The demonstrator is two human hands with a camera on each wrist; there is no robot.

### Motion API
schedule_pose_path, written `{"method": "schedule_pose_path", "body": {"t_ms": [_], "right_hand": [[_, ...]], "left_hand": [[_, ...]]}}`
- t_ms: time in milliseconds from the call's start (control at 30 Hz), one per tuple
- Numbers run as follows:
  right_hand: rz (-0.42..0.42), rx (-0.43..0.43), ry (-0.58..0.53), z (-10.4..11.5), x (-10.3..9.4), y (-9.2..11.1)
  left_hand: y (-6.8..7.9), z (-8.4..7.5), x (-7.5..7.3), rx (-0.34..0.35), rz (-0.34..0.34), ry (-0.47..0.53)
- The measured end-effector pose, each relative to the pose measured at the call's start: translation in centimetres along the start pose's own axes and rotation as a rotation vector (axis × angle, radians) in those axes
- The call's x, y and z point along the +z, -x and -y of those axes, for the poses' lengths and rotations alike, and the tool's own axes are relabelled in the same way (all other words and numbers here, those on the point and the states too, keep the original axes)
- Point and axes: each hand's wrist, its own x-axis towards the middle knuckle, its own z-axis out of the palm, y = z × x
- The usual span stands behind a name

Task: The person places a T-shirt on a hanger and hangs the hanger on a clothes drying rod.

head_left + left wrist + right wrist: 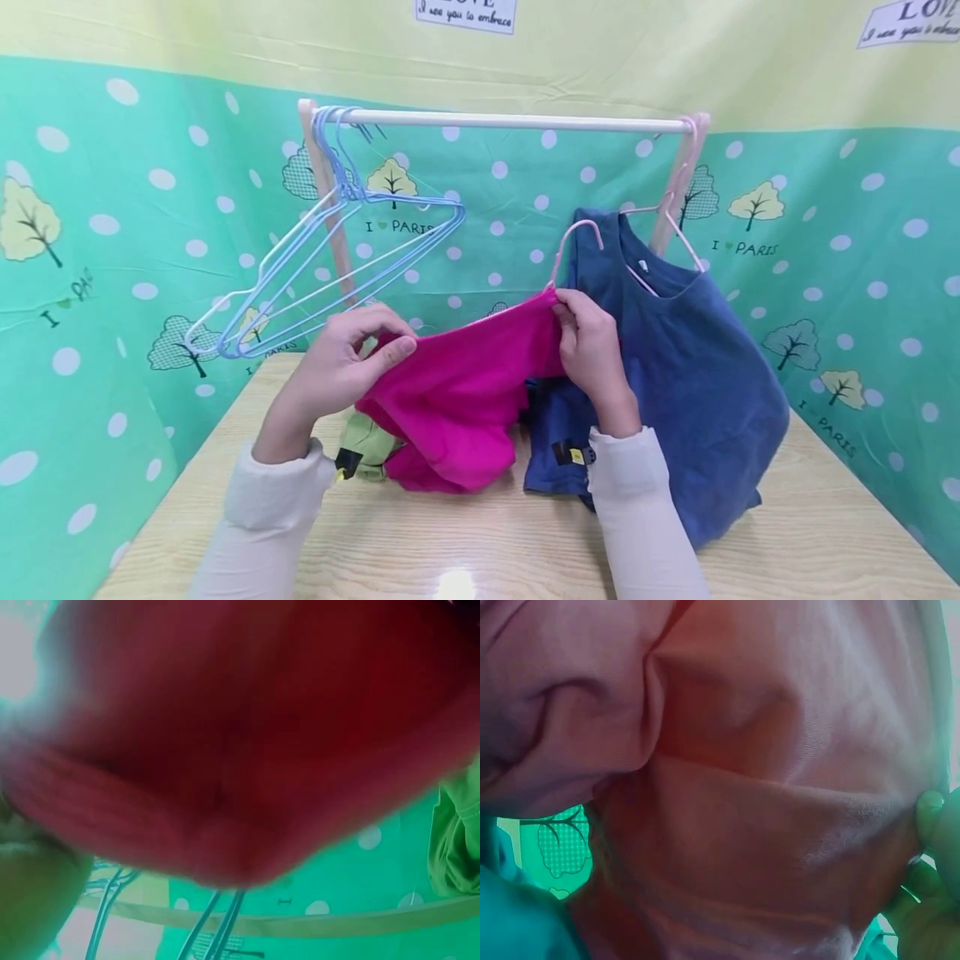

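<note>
In a pinching grip, left hand [345,358] and right hand [590,346] hold a magenta garment [465,375] by its top edge, a pink hanger [559,252] poking up beside the right. The garment hangs over the desk [390,542], between blue hangers [349,190] and a navy top [697,400].

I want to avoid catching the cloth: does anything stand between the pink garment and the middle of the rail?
Nothing visible stands between the pink garment and the middle of the rail. The blue hangers hang at the left end; the navy top hangs at the right end, close to the garment.
</note>
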Motion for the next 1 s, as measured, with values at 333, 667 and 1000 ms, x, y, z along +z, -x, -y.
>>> {"method": "schedule_pose_path", "body": {"t_ms": [333, 667, 1000], "right_hand": [[-0.068, 0.077, 0.039, 0.5, 0.2, 0.1], [-0.183, 0.236, 0.134, 0.9, 0.0, -0.1], [-0.297, 0.286, 0.092, 0.7, -0.3, -0.3]], "left_hand": [[-0.2, -0.2, -0.3, -0.297, -0.166, -0.129], [-0.3, 0.1, -1.2, -0.618, 0.063, -0.181], [-0.5, 0.8, -0.4, -0.585, -0.018, -0.209]]}}
